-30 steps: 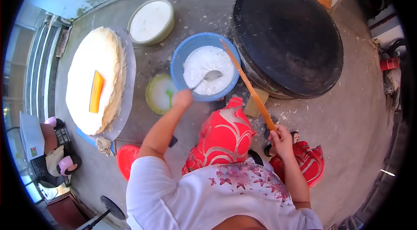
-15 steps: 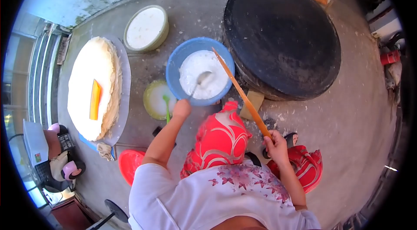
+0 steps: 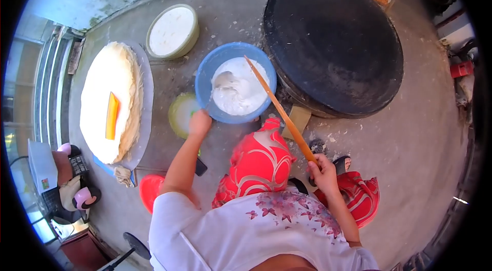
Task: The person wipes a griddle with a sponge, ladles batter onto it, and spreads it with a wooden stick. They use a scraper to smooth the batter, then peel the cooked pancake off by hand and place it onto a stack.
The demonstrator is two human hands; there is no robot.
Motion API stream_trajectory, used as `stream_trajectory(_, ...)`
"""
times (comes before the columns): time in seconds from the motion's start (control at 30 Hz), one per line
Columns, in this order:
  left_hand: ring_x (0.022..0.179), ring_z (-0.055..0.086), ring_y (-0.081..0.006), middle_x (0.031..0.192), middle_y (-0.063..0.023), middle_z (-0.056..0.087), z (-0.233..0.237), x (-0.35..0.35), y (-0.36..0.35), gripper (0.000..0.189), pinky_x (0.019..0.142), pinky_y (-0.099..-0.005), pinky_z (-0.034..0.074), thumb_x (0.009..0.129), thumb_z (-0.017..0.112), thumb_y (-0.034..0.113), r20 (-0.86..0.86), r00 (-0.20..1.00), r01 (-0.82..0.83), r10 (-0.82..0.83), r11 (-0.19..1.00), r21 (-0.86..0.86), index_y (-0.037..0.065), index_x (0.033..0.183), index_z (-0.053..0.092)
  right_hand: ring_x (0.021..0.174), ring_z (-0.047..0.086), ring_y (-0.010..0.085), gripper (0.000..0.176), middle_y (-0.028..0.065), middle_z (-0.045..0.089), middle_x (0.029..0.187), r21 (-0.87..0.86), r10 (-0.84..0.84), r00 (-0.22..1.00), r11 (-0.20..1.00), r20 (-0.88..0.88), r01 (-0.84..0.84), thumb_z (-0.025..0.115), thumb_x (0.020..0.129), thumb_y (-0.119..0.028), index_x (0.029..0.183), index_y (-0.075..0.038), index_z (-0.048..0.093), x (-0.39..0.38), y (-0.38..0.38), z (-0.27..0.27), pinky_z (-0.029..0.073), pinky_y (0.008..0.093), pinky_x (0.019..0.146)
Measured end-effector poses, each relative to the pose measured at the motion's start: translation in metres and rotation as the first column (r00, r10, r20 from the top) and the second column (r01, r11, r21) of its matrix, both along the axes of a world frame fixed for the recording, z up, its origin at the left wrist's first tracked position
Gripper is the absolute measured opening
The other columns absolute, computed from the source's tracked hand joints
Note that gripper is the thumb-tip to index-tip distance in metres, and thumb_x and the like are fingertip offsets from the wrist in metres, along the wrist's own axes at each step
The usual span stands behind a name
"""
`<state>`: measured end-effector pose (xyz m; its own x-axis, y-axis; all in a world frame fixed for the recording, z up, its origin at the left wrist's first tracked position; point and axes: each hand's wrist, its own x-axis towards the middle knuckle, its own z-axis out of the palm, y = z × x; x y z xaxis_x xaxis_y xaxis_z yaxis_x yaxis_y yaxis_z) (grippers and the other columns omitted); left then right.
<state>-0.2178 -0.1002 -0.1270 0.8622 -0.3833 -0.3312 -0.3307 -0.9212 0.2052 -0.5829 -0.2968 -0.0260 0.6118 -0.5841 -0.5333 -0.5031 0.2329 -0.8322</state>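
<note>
My left hand (image 3: 200, 123) is closed round the handle of a metal ladle at the left rim of a blue basin (image 3: 204, 74). The bowl of the ladle (image 3: 224, 80) sits in thick white batter (image 3: 243, 94); its handle is mostly hard to see. A long, flat wooden spatula (image 3: 289, 123) is gripped near its lower end by my right hand (image 3: 323, 169). It slants up and left, its thin tip over the batter. Beside the basin, a yellow-green bowl (image 3: 178, 115) of whitish liquid is partly covered by my left hand.
A large round black griddle (image 3: 333, 45) stands right of the basin. At the left, a tall stack of thin flatbreads (image 3: 102, 112) carries an orange scraper (image 3: 111, 117). Behind is a tub (image 3: 192, 40) of white batter. A red basin (image 3: 149, 191) and a dark phone-like object (image 3: 201, 167) lie lower left.
My left hand has moved left, and the ladle has shifted left through the batter, leaving swirls. The wooden spatula has tilted slightly left. My right hand stays in nearly the same place.
</note>
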Motion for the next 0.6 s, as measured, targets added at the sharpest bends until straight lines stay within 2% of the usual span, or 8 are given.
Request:
stream_trajectory(0.1,0.077,0.061,-0.0364,0.084,-0.0216,0.062,-0.03,-0.016,-0.018,0.021,0.07,-0.044,0.048,0.077,0.046,0.011,-0.016,1.0,-0.008,0.009,0.998,0.065,0.0,0.08,0.064,0.052,0.048,0.0039,0.014,0.0004,0.057,0.067,0.011,-0.003,1.0,1.0,0.0,0.003,0.052,0.086,-0.006,0.099,-0.003,0.051,-0.001,-0.002,-0.005,0.038,0.0181,0.046)
stream_trajectory(0.17,0.081,0.059,-0.0389,0.084,-0.0246,0.06,-0.056,-0.028,-0.031,0.022,0.072,-0.0457,0.046,0.077,0.05,0.015,-0.125,0.976,0.181,-0.176,0.983,0.029,-0.002,0.083,0.061,0.051,0.048,0.0038,0.014,0.0002,0.057,0.067,0.0,0.002,1.0,1.0,0.002,-0.002,0.052,0.086,-0.007,0.1,-0.002,0.051,0.0,-0.003,-0.003,0.038,0.0179,0.046)
stream_trajectory(0.27,0.063,0.06,-0.0345,0.071,-0.0211,0.06,-0.064,-0.049,-0.052,0.022,0.057,-0.0427,0.048,0.079,0.05,0.017,-0.012,0.955,0.285,-0.297,0.926,-0.246,-0.003,0.083,0.059,0.05,0.047,0.0036,0.014,-0.0002,0.056,0.066,-0.008,-0.017,1.0,1.0,0.012,0.017,0.052,0.086,-0.007,0.099,-0.003,0.051,0.004,-0.004,0.002,0.037,0.0174,0.046)
stream_trajectory(0.3,0.054,0.055,-0.0279,0.066,-0.0168,0.056,-0.003,-0.063,-0.07,0.023,0.047,-0.0372,0.044,0.082,0.047,0.019,-0.435,0.891,-0.072,-0.13,0.906,-0.418,-0.002,0.086,0.056,0.05,0.047,0.0035,0.014,-0.0003,0.056,0.065,-0.011,-0.021,0.999,1.0,0.044,0.022,0.052,0.086,-0.008,0.099,-0.003,0.051,0.004,-0.004,-0.001,0.037,0.0174,0.046)
stream_trajectory(0.33,0.044,0.049,-0.0213,0.06,-0.0125,0.053,0.031,-0.072,-0.078,0.025,0.037,-0.0316,0.04,0.085,0.045,0.021,-0.793,0.608,-0.454,-0.05,0.798,-0.398,-0.002,0.088,0.054,0.05,0.047,0.0035,0.014,-0.0005,0.056,0.065,-0.011,-0.024,0.997,1.0,0.072,0.025,0.051,0.087,-0.008,0.099,-0.003,0.051,0.003,-0.004,-0.002,0.036,0.0174,0.046)
stream_trajectory(0.37,0.044,0.049,-0.0213,0.06,-0.0125,0.053,0.023,-0.069,-0.074,0.025,0.037,-0.0316,0.04,0.085,0.045,0.021,-0.792,0.608,-0.455,-0.052,0.795,-0.402,-0.002,0.088,0.054,0.05,0.047,0.0035,0.014,-0.0005,0.056,0.065,-0.015,-0.022,0.997,1.0,0.072,0.023,0.051,0.087,-0.008,0.099,-0.003,0.051,0.004,-0.004,0.0,0.036,0.0174,0.046)
stream_trajectory(0.43,0.04,0.035,-0.0099,0.059,-0.0052,0.043,0.008,-0.059,-0.062,0.027,0.032,-0.0211,0.027,0.09,0.038,0.024,-0.99,-0.102,-0.902,0.096,0.41,0.133,-0.001,0.093,0.048,0.051,0.048,0.004,0.013,0.0004,0.056,0.067,0.007,-0.014,0.999,1.0,0.04,0.014,0.051,0.087,-0.008,0.099,-0.003,0.051,0.007,-0.004,0.005,0.037,0.0176,0.046)
stream_trajectory(0.6,0.039,0.032,-0.0085,0.062,-0.005,0.045,0.02,-0.057,-0.015,0.027,0.032,-0.0201,0.026,0.091,0.036,0.023,-0.994,-0.103,-0.905,-0.042,0.418,0.076,-0.001,0.094,0.048,0.053,0.05,0.0051,0.012,0.0017,0.058,0.07,0.055,-0.076,0.993,0.996,0.095,0.071,0.051,0.087,-0.008,0.099,-0.003,0.05,0.005,-0.003,0.01,0.04,0.018,0.048)
